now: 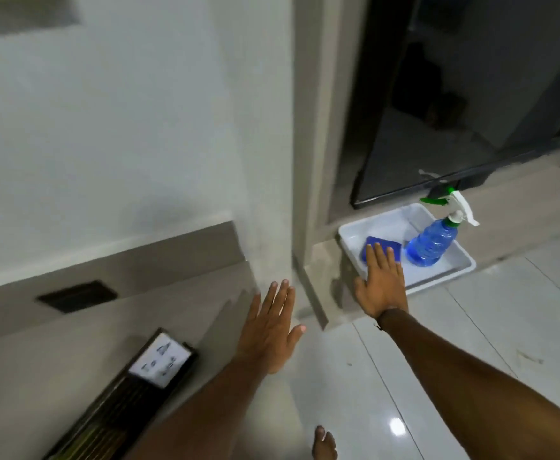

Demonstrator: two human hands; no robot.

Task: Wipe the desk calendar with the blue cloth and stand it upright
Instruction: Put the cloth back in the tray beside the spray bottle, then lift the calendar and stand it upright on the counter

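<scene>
The step in hand is judged to be the fetching of the cloth; no wiping is begun. The desk calendar (132,390), a long dark-framed object with a white card reading what seems to be "To Do", is seen lying flat on the grey ledge (56,353) at the near left, its near end cut off by the frame edge. A white tray (451,270) is set on the low sill to the right, and in it the blue cloth (380,245) is found folded, just beside a blue spray bottle (429,242). The right hand (382,283) is stretched over the tray, its grip wide and empty, fingertips reaching the near edge of the cloth; whether contact is made cannot be told. The left hand (270,330) is held open and empty between calendar and tray. Next, the fingers need to be closed on the cloth and it carried leftward to the calendar. The scene is blurred; the card's writing is hardly legible.
</scene>
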